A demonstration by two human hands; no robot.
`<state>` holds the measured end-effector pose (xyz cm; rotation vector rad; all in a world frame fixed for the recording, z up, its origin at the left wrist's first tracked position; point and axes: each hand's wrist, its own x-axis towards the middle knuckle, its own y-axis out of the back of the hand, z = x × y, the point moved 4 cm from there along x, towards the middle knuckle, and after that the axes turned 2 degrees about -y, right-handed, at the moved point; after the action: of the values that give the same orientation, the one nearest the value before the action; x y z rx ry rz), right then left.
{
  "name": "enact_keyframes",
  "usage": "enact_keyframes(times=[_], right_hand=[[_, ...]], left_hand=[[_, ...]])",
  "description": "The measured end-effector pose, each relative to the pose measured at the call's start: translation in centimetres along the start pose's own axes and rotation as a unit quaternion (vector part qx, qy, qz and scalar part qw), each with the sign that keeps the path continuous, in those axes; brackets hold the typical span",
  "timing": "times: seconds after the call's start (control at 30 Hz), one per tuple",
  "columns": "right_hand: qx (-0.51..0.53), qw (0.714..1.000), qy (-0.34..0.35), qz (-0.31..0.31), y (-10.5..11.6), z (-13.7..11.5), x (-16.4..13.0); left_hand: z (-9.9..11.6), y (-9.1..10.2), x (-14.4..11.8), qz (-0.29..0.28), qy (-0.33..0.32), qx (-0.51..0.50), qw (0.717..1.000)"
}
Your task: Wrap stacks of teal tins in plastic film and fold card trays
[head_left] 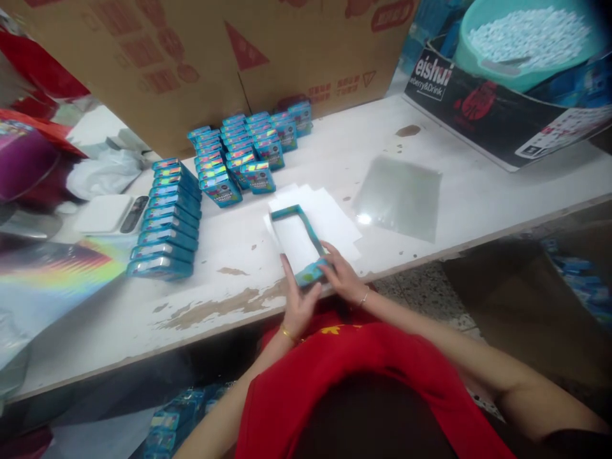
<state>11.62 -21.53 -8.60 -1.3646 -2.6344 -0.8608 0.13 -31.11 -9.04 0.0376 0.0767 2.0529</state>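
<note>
Right at the near edge of the white table (430,191), both hands close on the near end of an open teal box (299,239), a shallow rectangular tray with a white inside and teal walls. The left hand (297,305) grips the box's near-left corner, thumb stretched up along the left wall and fingers curled under the printed end flap. The right hand (342,274) pinches the near-right corner of the same box, fingertips on the flap, with a thin bracelet at the wrist; the left wrist carries a gold bangle. The box lies on a few white paper sheets (329,213) that spread out beyond it to the right. Further right of the box, well apart, lies a clear plastic sheet (399,197), flat and catching a glare. To the left of the box stands a column of closed teal boxes (167,220), set edge to edge, and behind the box, towards the far side, a cluster of smaller teal packets (248,150) stands in rows against a large brown carton (191,64). Left of the column sits a white scale (112,213). Far right of the box, a black printed carton (488,115) holds a teal basin (526,41) filled with small white pieces. The person wears a red top.
</note>
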Motion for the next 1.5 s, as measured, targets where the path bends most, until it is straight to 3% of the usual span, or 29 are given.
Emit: enact_keyframes(times=[0.2,0.37,0.43,0.5,0.57,0.67,0.73,0.8,0.87,0.93,1.03,1.27,1.5], right_hand=[[-0.066,0.994,0.088,-0.025,-0.9,0.1,-0.2],[-0.186,0.969,0.138,-0.085,-1.3,0.2,-0.7],[-0.223,0.961,0.136,-0.091,-1.5,0.1,-0.7],[-0.243,0.956,0.133,-0.092,-1.7,0.0,-0.5],[-0.248,0.956,0.126,-0.096,-1.9,0.0,-0.4],[-0.208,0.966,0.111,-0.105,-1.9,-0.1,-0.6],[-0.137,0.986,0.074,-0.066,-1.4,-0.5,-0.8],[-0.029,0.999,-0.004,0.016,-0.6,-1.0,-1.0],[0.114,0.986,-0.103,0.07,-0.3,-1.4,-1.1],[0.248,0.948,-0.184,0.074,-0.5,-1.8,-0.9],[0.32,0.91,-0.251,0.08,-0.5,-2.4,-0.1],[0.288,0.928,-0.221,0.085,0.5,-2.9,1.0],[0.238,0.949,-0.199,0.047,0.5,-1.9,0.5]], left_hand=[[0.4,0.3,1.3,0.119,-0.025,0.13,0.984],[0.5,1.1,2.0,0.104,-0.066,0.208,0.97],[1.6,1.8,1.5,0.109,-0.121,0.261,0.951],[3.1,2.1,0.9,0.091,-0.212,0.353,0.907],[4.3,1.8,0.5,0.008,-0.282,0.46,0.842],[4.7,1.0,0.8,-0.128,-0.311,0.575,0.746],[5.2,0.7,1.2,-0.152,-0.337,0.608,0.702],[6.0,0.5,1.7,-0.139,-0.373,0.616,0.679],[7.0,0.4,2.0,-0.11,-0.402,0.614,0.67],[7.7,0.1,2.2,-0.094,-0.42,0.612,0.664],[7.9,-0.8,2.4,-0.133,-0.41,0.61,0.665],[7.4,-1.7,3.5,-0.233,-0.255,0.598,0.723],[7.1,-2.0,4.2,-0.328,-0.201,0.548,0.743]])
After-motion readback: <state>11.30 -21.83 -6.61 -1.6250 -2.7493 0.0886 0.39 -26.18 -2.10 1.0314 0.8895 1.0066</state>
